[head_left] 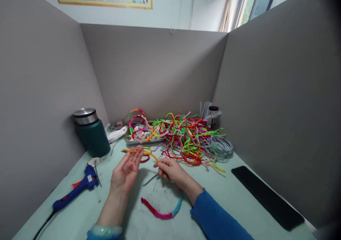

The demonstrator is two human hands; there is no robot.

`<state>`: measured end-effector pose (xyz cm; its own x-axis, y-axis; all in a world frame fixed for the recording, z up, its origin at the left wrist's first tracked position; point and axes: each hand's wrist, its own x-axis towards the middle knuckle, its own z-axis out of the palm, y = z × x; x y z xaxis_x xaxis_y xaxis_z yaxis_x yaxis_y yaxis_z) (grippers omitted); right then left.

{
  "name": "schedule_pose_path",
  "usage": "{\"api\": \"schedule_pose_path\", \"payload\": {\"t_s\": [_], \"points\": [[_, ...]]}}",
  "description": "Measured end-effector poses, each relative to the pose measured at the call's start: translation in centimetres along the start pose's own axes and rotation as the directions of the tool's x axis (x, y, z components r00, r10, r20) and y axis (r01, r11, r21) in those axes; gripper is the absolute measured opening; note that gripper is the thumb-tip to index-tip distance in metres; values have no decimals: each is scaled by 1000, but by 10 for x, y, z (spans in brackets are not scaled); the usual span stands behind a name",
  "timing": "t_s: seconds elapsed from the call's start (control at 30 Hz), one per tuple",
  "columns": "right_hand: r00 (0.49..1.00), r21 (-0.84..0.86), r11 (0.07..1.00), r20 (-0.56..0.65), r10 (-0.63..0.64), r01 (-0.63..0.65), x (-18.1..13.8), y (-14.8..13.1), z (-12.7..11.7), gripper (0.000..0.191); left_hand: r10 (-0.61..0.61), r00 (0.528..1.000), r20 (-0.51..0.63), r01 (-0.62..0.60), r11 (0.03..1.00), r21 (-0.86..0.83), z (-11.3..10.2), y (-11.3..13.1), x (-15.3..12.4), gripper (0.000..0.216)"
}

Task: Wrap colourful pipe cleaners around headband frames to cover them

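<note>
My left hand (126, 170) is turned palm up with its fingers stretched out, open. An orange pipe cleaner (151, 155) runs across its fingertips to my right hand (170, 170), whose fingers are pinched on it. Below lies a curved wire band (162, 216) wrapped in red, pink and light blue. Part of the band is hidden behind my right hand and wrist. A bare grey wire end (150, 180) sticks out to the left under the right fingers; whether they also grip it, I cannot tell. Just beyond the hands are a red ring (144, 158) and a yellow strand.
A heap of colourful pipe cleaners (186, 137) spills from the back beside a metal tray (128, 139) with finished-looking bands. Grey wire coils (223, 149) lie right of it. At left stand a green bottle (93, 135) and a blue glue gun (80, 188); a black slab (266, 197) lies right.
</note>
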<state>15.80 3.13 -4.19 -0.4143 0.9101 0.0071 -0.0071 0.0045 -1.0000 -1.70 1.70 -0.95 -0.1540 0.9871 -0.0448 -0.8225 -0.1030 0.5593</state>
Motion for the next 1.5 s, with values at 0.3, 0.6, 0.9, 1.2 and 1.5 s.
{"api": "schedule_pose_path", "payload": {"t_s": [0.3, 0.6, 0.9, 1.2, 1.5], "points": [[990, -286, 951, -48, -134, 115, 5, 10, -13, 22, 80, 997, -16, -75, 977, 199, -8, -2, 1, 12], [947, -458, 865, -132, -294, 205, 2, -3, -22, 17, 154, 983, -101, -135, 976, 171, -9, 5, 5, 17], [947, -438, 867, -92, -307, 239, 0, 6, -4, 18, -217, 969, 117, 156, 906, 393, 0, -27, -10, 23], [985, 157, 983, -157, -68, 93, 4, 1, -5, 26, -183, 963, 198, 113, 940, 321, 0, -29, -8, 22], [994, 247, 965, -94, -61, 82, 0, -1, 2, 31, -114, 972, 203, 52, 956, 288, 3, -27, -10, 19]]}}
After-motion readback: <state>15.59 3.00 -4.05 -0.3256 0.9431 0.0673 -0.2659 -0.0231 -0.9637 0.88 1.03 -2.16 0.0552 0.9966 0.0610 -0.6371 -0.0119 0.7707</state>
